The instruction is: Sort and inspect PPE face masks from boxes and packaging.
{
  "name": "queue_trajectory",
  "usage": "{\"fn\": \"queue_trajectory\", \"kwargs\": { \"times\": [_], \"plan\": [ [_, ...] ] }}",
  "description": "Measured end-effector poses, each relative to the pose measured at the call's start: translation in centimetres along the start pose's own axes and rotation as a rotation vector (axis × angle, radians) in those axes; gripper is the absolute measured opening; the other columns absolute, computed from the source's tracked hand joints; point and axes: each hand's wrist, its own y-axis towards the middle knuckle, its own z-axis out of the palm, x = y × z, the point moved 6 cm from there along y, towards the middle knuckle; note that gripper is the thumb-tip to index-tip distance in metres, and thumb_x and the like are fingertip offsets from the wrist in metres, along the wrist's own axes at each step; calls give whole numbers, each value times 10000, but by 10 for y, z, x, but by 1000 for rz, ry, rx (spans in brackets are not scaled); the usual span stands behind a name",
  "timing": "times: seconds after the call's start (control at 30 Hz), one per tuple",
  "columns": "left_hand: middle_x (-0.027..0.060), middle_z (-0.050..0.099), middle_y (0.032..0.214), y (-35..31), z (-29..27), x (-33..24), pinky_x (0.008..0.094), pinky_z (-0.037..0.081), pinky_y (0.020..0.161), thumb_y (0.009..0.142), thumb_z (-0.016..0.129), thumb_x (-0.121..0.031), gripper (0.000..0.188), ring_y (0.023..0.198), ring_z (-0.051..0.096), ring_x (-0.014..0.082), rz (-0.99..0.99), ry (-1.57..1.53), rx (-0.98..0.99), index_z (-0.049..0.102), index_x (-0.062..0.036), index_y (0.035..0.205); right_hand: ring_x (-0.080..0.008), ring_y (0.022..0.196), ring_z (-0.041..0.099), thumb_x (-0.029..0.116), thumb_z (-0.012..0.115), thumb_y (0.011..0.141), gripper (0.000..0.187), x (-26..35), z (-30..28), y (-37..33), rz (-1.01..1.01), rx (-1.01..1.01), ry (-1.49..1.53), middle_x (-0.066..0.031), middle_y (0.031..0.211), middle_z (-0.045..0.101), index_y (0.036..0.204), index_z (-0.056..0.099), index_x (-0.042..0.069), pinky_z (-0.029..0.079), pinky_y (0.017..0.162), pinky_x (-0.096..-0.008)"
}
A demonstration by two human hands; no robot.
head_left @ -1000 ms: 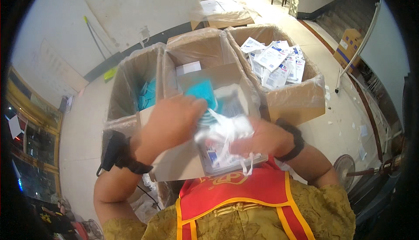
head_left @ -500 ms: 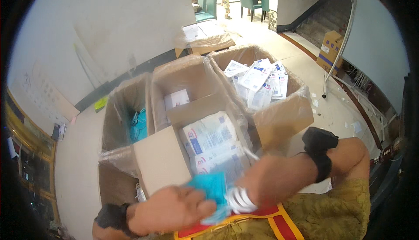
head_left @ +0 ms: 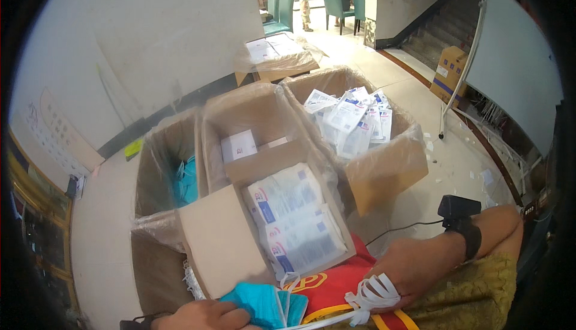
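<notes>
We take the open cardboard box (head_left: 223,234) as the centre of the dial. We find white-and-blue packets (head_left: 306,225) lying flat inside it. At between six and seven o'clock, just beyond its near side, we record a small stack of teal masks (head_left: 258,303). The left hand (head_left: 204,316), partly cut off by the lower edge, pinches the stack from the left. At four o'clock the right hand (head_left: 411,270) is closed on a looped bunch of white straps (head_left: 373,297); its fingertips are hidden from us. One strand runs from that bunch toward the masks, drawn nearly straight. We note a plastic-lined carton (head_left: 387,183) of loose packets (head_left: 348,114) at one o'clock, a lined carton (head_left: 243,108) containing a white box (head_left: 239,145) at eleven, and further masks (head_left: 187,183) in another carton (head_left: 161,165) at ten.
</notes>
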Motion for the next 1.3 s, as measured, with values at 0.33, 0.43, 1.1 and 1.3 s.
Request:
{"fn": "queue_trajectory", "kwargs": {
  "times": [0.33, 0.43, 1.1, 1.3],
  "plan": [
    [117, 593, 792, -67, -16, 104, 412, 472, 616, 626, 730, -126, 248, 741, 594, 335, -711, 396, -340, 579, -85, 819, -130, 761, 617, 270, 616, 906, 277, -123, -38, -33, 361, -657, 572, -51, 910, 655, 1078, 595, 54, 504, 660, -284],
    [107, 493, 725, -3, -21, 110, 424, 444, 569, 606, 712, -136, 301, 690, 548, 329, -479, 508, -328, 444, -81, 733, -108, 751, 603, 280, 598, 915, 273, -142, -35, 4, 331, -741, 833, -49, 903, 639, 1045, 593, 40, 492, 644, -245],
    [99, 552, 776, 80, -47, 113, 420, 476, 611, 653, 725, -121, 311, 752, 596, 317, -478, 693, -421, 485, -84, 847, -93, 765, 585, 299, 751, 818, 299, -79, -7, 132, -278, -341, 1414, -20, 882, 645, 982, 648, 72, 456, 665, -269],
    [142, 594, 753, 61, -5, 123, 452, 482, 629, 727, 643, -112, 211, 754, 609, 350, -550, 381, -276, 532, -75, 903, -66, 744, 582, 43, 659, 866, 161, -57, -54, 76, -274, -764, 980, -1, 880, 674, 1026, 672, 45, 460, 637, -240]
  ]
}}
